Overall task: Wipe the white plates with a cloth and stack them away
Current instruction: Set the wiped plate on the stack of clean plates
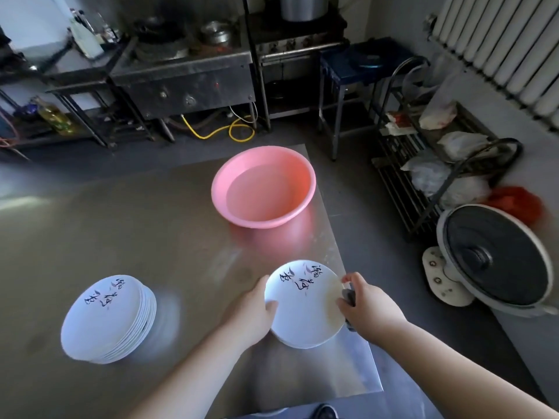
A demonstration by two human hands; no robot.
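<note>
A white plate [302,309] with black brush lettering tops a low pile near the steel table's right edge. My left hand [252,309] grips its left rim, thumb on top. At the plate's right rim my right hand [367,306] pinches a small grey cloth [349,296], mostly hidden under the fingers. A taller stack of the same white plates [107,317] stands at the table's front left, apart from both hands.
A pink basin [305,172] sits at the table's [136,231] far right corner. Right of the table, on the floor, stand a white fan [496,261] and a wire rack [423,164] with bags. Stoves line the back wall.
</note>
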